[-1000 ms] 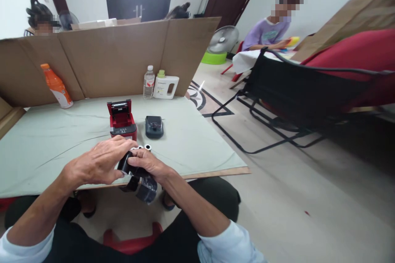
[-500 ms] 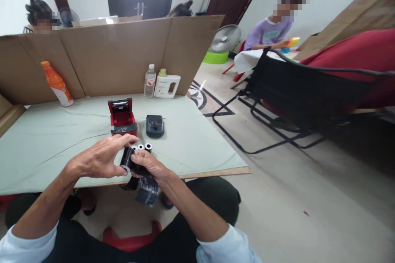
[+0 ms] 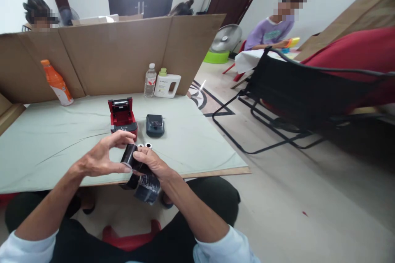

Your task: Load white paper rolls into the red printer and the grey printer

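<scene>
Over the table's near edge, my left hand [image 3: 103, 157] curves its thumb and fingers around the two ends of a small black-wrapped paper roll [image 3: 129, 155]. My right hand [image 3: 152, 163] is closed on the same roll from the other side, its thumb on the dark surface. Below my right hand hangs a crinkled dark plastic wrapper [image 3: 148, 189]. Beyond my fingers stand more rolls [image 3: 148, 146] with white ends, partly hidden. A red and black label printer [image 3: 122, 119] with its lid raised is just past my left hand. Right of it lies a dark grey device [image 3: 154, 125].
An orange bottle [image 3: 57, 83], a water bottle [image 3: 150, 81] and a white jug [image 3: 167, 85] stand along a cardboard screen [image 3: 117, 55]. A black folding chair [image 3: 296, 90] is at the right, with a seated person [image 3: 271, 33] behind it. A red stool [image 3: 132, 238] is below me.
My left fingers have drawn back slightly and now span the roll's ends. The roll has shifted a little to the right, and my right hand now covers more of the rolls behind.
</scene>
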`<action>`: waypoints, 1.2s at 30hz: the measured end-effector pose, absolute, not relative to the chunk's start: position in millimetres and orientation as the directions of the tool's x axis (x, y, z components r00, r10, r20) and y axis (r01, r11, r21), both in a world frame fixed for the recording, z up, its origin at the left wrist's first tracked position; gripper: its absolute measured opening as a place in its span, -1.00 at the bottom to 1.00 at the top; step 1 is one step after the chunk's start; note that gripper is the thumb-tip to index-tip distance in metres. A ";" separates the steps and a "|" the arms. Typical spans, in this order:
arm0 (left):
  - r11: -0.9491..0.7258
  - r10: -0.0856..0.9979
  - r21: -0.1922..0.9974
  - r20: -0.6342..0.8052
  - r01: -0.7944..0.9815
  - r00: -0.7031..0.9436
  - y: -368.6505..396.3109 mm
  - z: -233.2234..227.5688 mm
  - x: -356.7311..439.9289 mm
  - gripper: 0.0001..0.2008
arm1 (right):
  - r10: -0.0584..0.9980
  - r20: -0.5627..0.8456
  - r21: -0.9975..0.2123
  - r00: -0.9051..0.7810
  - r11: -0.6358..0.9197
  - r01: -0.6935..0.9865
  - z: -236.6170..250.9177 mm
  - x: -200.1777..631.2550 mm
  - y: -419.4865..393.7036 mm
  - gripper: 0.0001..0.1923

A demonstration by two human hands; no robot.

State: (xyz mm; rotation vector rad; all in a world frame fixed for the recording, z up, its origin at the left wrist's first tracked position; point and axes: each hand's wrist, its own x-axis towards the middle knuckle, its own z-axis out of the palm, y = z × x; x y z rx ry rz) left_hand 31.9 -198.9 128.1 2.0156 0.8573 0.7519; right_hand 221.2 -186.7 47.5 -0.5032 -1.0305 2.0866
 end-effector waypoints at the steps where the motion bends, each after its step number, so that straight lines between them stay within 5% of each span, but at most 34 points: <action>1: -0.503 0.760 0.765 0.170 0.402 0.627 -198.6 138.4 30.6 -0.35 | 0.751 -0.039 -0.824 -0.659 -0.398 -0.404 49.1 224.1 -185.2 -0.44; 5: -0.586 0.740 0.638 0.172 0.499 0.650 -200.3 157.7 34.1 -0.38 | 0.754 -0.017 -0.841 -0.656 -0.365 -0.398 49.4 226.7 -185.2 -0.43; 11: -0.431 0.813 0.901 0.363 0.051 0.455 -204.9 112.3 40.5 -0.31 | 0.817 0.062 -0.762 -0.574 -0.333 -0.555 48.6 218.0 -195.3 -0.42; 18: -0.618 0.709 0.646 0.212 0.448 0.673 -202.0 154.6 32.2 -0.39 | 0.779 0.010 -0.841 -0.626 -0.333 -0.427 52.9 228.6 -187.9 -0.47; 25: -0.420 0.786 0.905 0.402 -0.072 0.469 -203.2 102.7 40.1 -0.29 | 0.824 0.091 -0.729 -0.559 -0.327 -0.602 47.7 215.9 -197.7 -0.45; 29: -0.595 0.703 0.732 0.275 0.332 0.656 -200.7 131.7 31.4 -0.32 | 0.762 0.005 -0.832 -0.647 -0.356 -0.425 53.6 229.7 -189.6 -0.50; 32: -0.687 0.654 0.594 0.253 0.419 0.713 -200.4 151.2 29.9 -0.37 | 0.772 0.003 -0.852 -0.635 -0.331 -0.406 51.6 232.9 -186.5 -0.51; 36: -0.592 0.712 0.769 0.361 0.240 0.602 -198.9 119.9 34.0 -0.35 | 0.823 0.054 -0.774 -0.565 -0.323 -0.544 39.0 218.7 -191.4 -0.45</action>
